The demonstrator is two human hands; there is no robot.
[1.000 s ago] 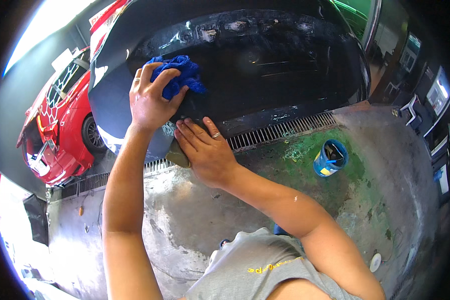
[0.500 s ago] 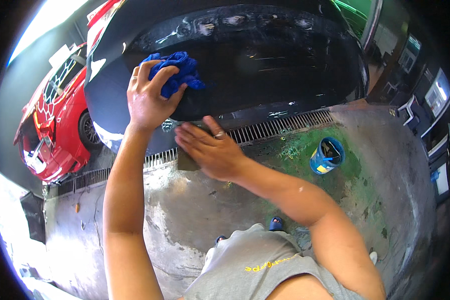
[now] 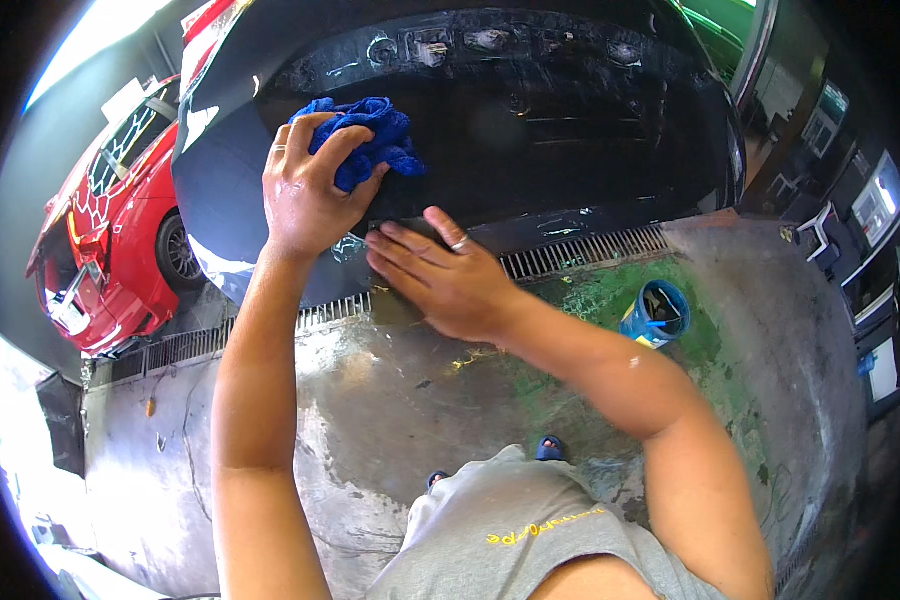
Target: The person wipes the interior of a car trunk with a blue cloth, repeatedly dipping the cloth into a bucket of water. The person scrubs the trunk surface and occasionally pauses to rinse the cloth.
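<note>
My left hand (image 3: 310, 195) is closed around a bunched blue cloth (image 3: 385, 140), pressing it against the dark, wet car body panel (image 3: 570, 165). Close to its right and nearer to me, my right hand (image 3: 445, 280) lies flat at the panel's lower edge, fingers together and thumb apart. Under that palm is a thin dark sheet (image 3: 394, 307), apparently sandpaper; one corner sticks out below the hand, and the rest is mostly covered. Wet streaks and whitish residue mark the recess (image 3: 490, 40) along the panel's upper part.
A metal floor grating (image 3: 580, 248) runs below the panel. On the wet concrete floor to the right stands a blue bucket (image 3: 682, 310) with things inside. At the left is a red car (image 3: 125, 240). Chairs and a doorway line the right side.
Both hands have shifted slightly to the right in the picture, the left with the cloth and the right with the dark sheet. The whole view has also moved a little.
</note>
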